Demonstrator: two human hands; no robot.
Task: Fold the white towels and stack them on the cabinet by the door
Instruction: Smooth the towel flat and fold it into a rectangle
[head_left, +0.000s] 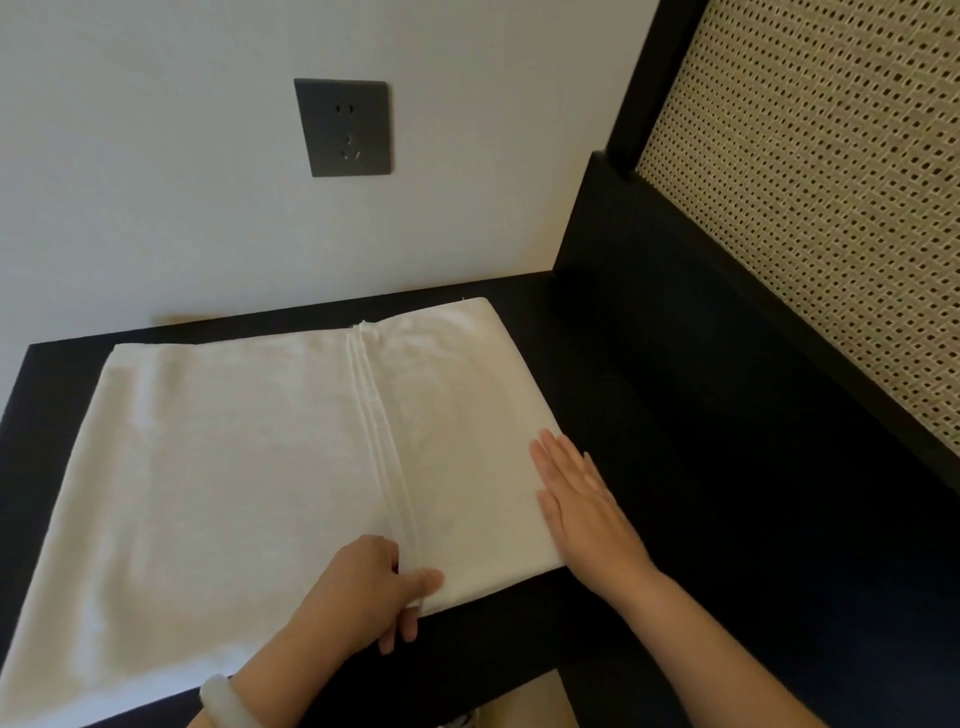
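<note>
Head view: white towel (234, 467) lies spread flat on the black cabinet top (597, 364), its right portion folded over to a hemmed edge near the centre. Left hand (358, 587) pinches that hem at the near edge, thumb on top. Right hand (587, 509) rests flat, fingers straight, on the towel's right edge.

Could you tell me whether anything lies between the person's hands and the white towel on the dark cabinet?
Nothing visible does. The left hand pinches the towel at its layered hems by the near edge, and the right hand lies flat on its right side, both in direct contact.
</note>
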